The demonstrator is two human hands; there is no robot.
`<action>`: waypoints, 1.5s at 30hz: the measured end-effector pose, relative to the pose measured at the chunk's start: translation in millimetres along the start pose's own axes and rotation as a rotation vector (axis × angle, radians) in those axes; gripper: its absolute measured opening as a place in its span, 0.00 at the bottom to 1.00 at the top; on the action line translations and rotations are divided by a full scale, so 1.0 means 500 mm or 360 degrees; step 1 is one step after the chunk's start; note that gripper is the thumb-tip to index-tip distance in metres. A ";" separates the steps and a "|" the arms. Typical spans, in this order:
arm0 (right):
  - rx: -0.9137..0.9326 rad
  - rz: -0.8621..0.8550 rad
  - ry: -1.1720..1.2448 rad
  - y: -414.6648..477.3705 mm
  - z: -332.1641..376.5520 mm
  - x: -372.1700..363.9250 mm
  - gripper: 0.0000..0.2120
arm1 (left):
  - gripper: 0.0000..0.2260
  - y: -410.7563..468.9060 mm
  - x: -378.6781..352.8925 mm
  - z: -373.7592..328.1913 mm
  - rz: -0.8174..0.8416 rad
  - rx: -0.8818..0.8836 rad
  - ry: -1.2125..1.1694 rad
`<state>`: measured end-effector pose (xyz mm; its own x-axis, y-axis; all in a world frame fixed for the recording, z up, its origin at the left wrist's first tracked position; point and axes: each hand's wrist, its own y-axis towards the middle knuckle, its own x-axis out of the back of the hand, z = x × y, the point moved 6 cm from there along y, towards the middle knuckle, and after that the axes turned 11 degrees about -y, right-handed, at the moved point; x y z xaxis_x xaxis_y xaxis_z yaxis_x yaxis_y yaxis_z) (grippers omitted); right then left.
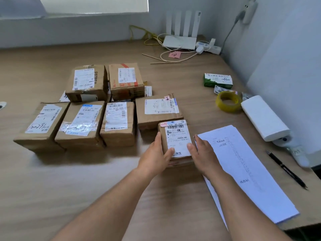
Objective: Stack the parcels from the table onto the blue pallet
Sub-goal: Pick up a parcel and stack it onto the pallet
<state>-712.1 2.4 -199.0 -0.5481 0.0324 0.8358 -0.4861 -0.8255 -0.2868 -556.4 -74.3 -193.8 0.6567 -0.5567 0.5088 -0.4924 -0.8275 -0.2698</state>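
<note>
While other parcels (81,122) sat at the left, your left hand (156,153) gripped one side of the small parcel (177,134), your right hand (203,150) the other, thumbs curled over its label, seemingly to lift it off the table (86,180).

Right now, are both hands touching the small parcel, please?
Touching. The head view shows the left hand and right hand clasping the small parcel, thumbs on top.

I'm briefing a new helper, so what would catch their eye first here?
The left hand and right hand grip a small labelled parcel near the front middle of the table. A cluster of brown parcels sits to its left; a yellow tape roll lies far right.
</note>
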 end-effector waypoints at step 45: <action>0.1052 0.0471 0.1078 -0.241 0.496 -0.016 0.41 | 0.38 -0.432 0.548 0.111 -0.1185 -0.0163 0.0547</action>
<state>-480.3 -38.3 -55.1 -0.9596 -0.0807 0.2697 0.0978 -0.9939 0.0505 -238.5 -52.2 -41.7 0.6284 0.2023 0.7511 -0.0578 -0.9508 0.3044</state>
